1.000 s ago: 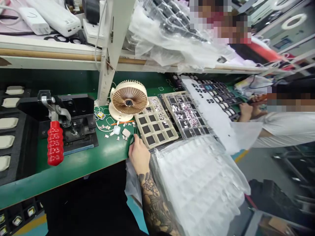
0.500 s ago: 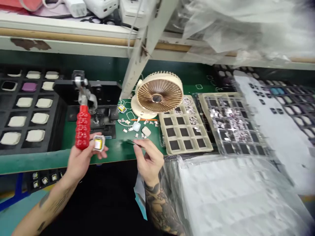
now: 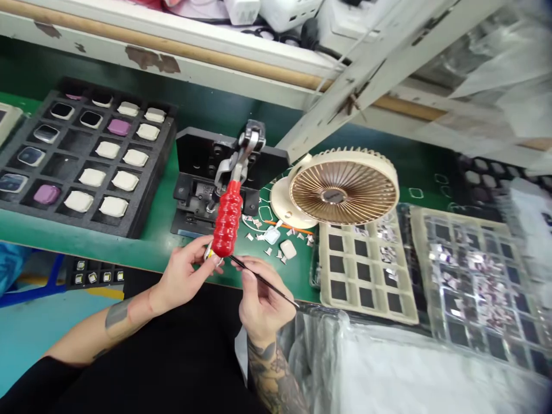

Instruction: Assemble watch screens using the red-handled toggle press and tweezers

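The left hand (image 3: pixel 181 275) had its grip closed on a small yellow-edged part (image 3: pixel 210 251), half hidden behind the red handle (image 3: pixel 227 218) of a toggle clamp (image 3: pixel 237 167), just above the green bench (image 3: pixel 159 201). The right hand (image 3: pixel 263 300) gripped fine black tweezers (image 3: pixel 263 280), tips just beside that part. It looked like close picking work; the next move called for steady tweezer tips on the part.

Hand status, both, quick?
Left hand: closed, holding a small yellow-labelled part, partly hidden by the red handle.
Right hand: closed, holding black tweezers.
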Available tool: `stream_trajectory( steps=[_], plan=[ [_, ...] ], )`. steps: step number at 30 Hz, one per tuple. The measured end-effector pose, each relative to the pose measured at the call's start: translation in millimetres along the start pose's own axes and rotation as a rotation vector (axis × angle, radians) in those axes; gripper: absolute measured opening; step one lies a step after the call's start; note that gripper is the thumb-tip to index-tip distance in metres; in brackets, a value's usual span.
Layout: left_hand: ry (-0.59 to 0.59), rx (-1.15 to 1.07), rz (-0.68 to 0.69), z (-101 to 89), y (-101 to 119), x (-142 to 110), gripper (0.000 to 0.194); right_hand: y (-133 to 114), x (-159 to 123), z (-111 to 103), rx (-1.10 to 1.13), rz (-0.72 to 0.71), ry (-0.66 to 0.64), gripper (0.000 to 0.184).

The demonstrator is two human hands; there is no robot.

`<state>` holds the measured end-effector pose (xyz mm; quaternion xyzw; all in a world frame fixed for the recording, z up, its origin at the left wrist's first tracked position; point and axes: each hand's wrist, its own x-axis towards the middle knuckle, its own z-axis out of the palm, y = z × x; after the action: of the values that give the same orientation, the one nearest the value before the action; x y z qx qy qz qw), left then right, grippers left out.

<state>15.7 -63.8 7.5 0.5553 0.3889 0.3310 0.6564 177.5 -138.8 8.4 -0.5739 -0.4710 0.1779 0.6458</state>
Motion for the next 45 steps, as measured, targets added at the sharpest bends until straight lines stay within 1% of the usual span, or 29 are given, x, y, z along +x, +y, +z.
stream_trajectory(
  steps=[2, 4, 6, 8, 10, 11, 12, 14, 16, 18, 19, 20, 23, 25, 27, 29, 31, 32, 33, 34, 35, 36, 37, 38, 40, 41, 42, 43, 45],
  plan=[
    [-0.003, 0.004, 0.011, -0.1, 2.1, -0.4, 0.042, 0.4, 0.7, 2.0, 0.003, 0.003, -0.007, 0.028],
    [-0.003, 0.001, 0.015, -0.7, 3.6, -0.9, 0.041, 0.5, 2.2, 4.4, 0.034, 0.042, 0.001, 0.024],
    [-0.001, -0.009, 0.022, -1.4, 4.2, -1.4, 0.041, 0.5, 5.0, 7.7, 0.082, 0.13, 0.025, 0.016],
    [-0.012, -0.025, 0.037, -1.8, 4.0, -1.4, 0.042, 0.5, 7.9, 10.7, 0.168, 0.254, 0.039, 0.009],
    [-0.024, -0.046, 0.048, -1.6, 3.4, -0.3, 0.045, -0.6, 8.6, 11.2, 0.281, 0.36, 0.009, 0.01],
    [-0.024, -0.063, 0.046, -1.3, 3.0, 0.7, 0.048, -1.8, 7.6, 10.2, 0.324, 0.381, -0.025, 0.012],
    [-0.017, -0.085, 0.037, -0.8, 2.7, 2.0, 0.051, -3.2, 5.7, 8.2, 0.342, 0.373, -0.06, 0.013],
    [0.009, -0.142, 0.005, 0.7, 2.4, 5.0, 0.055, -6.3, 0.6, 2.3, 0.301, 0.273, -0.074, 0.011],
    [0.037, -0.208, -0.02, 2.5, 2.8, 7.8, 0.056, -7.3, -3.1, -3.6, 0.214, 0.141, 0.03, 0.009],
    [0.059, -0.261, -0.032, 4.6, 3.8, 9.5, 0.055, -4.3, -3.3, -6.1, 0.154, 0.088, 0.171, 0.012],
    [0.061, -0.277, -0.037, 5.7, 4.2, 10.0, 0.055, -1.3, -2.3, -5.6, 0.141, 0.103, 0.212, 0.013],
    [0.053, -0.288, -0.044, 6.8, 4.5, 10.4, 0.056, 2.3, -0.9, -3.9, 0.137, 0.138, 0.223, 0.013],
    [0.013, -0.336, -0.069, 10.5, 3.9, 13.0, 0.053, 12.5, 3.3, 3.2, 0.175, 0.263, 0.161, 0.011],
    [0.018, -0.414, -0.108, 12.7, 2.4, 16.7, 0.052, 14.1, 5.9, 0.8, 0.23, 0.308, 0.119, 0.01],
    [0.06, -0.477, -0.167, 14.1, 0.6, 20.8, 0.052, 8.6, 11.2, -16.0, 0.289, 0.286, 0.096, 0.011],
    [0.094, -0.465, -0.199, 14.3, -1.8, 23.2, 0.054, -2.8, 23.1, -47.4, 0.32, 0.204, 0.048, 0.011],
    [0.078, -0.389, -0.176, 13.5, -5.7, 22.7, 0.056, -15.8, 43.7, -83.0, 0.263, 0.104, -0.062, 0.012],
    [0.058, -0.34, -0.155, 12.8, -8.4, 21.6, 0.056, -20.8, 57.4, -97.0, 0.178, 0.067, -0.147, 0.013],
    [0.038, -0.29, -0.133, 11.9, -11.5, 20.3, 0.055, -23.9, 73.2, -105.9, 0.054, 0.039, -0.238, 0.013],
    [0.02, -0.243, -0.113, 10.9, -14.7, 19.1, 0.054, -24.5, 90.7, -108.4, -0.089, 0.018, -0.311, 0.014],
    [0.002, -0.202, -0.096, 9.9, -17.8, 17.9, 0.054, -22.7, 109.1, -104.6, -0.232, 0.003, -0.347, 0.015],
    [-0.012, -0.168, -0.084, 8.8, -20.6, 17.0, 0.055, -18.8, 127.6, -95.2, -0.341, -0.026, -0.334, 0.016],
    [-0.025, -0.141, -0.076, 7.7, -22.9, 16.2, 0.057, -13.5, 144.6, -82.1, -0.371, -0.058, -0.241, 0.016],
    [-0.036, -0.118, -0.072, 6.3, -24.6, 15.3, 0.06, -7.8, 158.7, -67.8, -0.344, -0.086, -0.111, 0.014],
    [-0.047, -0.085, -0.076, 3.3, -26.8, 13.2, 0.062, 1.1, 172.9, -45.3, -0.277, -0.136, 0.081, 0.015],
    [-0.052, -0.074, -0.079, 1.6, -27.5, 11.8, 0.06, 3.3, 171.4, -40.5, -0.261, -0.15, 0.154, 0.016],
    [-0.054, -0.065, -0.08, 0.0, -28.2, 10.4, 0.055, 3.9, 164.2, -40.9, -0.271, -0.158, 0.2, 0.015],
    [-0.056, -0.055, -0.076, -1.6, -29.1, 9.1, 0.049, 3.3, 151.8, -45.9, -0.301, -0.159, 0.229, 0.015],
    [-0.055, -0.032, -0.062, -4.2, -31.4, 7.9, 0.039, 1.3, 115.6, -64.7, -0.396, -0.148, 0.247, 0.016]
  ],
)
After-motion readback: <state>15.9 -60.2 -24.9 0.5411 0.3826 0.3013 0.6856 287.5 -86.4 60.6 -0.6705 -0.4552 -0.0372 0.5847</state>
